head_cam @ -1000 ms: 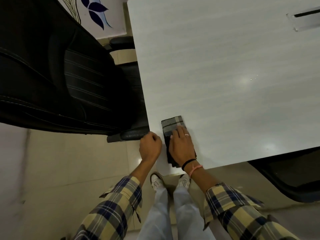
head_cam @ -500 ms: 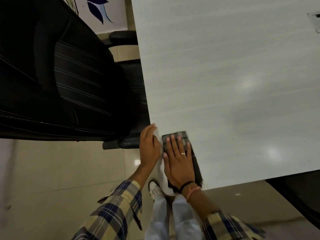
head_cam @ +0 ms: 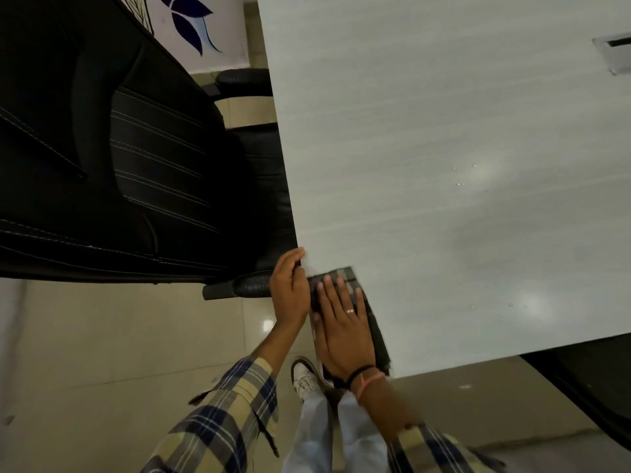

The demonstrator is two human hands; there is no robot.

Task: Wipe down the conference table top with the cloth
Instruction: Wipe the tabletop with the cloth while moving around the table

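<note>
1. At the near left corner of the conference table (head_cam: 444, 165), in the head view, the folded cloth (head_cam: 370, 322) lies flat under the right hand (head_cam: 345, 322). Its long axis runs from the near edge away into the tabletop. That hand is spread, fingers straight and pressing down, a ring on one finger, curled round nothing.
2. The left hand (head_cam: 290, 291) sits just beside the cloth at the table's left edge, fingers extended along the rim and touching it; it holds nothing that I can see.
3. The unwiped top stretches ahead and to the right of the cloth, so the coming stroke likely pushes forward along the cloth's own axis. The right hand is the one on it.
4. The cloth is dark, checked woven fabric, folded into a thick strip; the top is pale, faintly grained laminate, smooth and glossy with light spots. A black padded chair (head_cam: 119, 165) stands left of the table.
</note>
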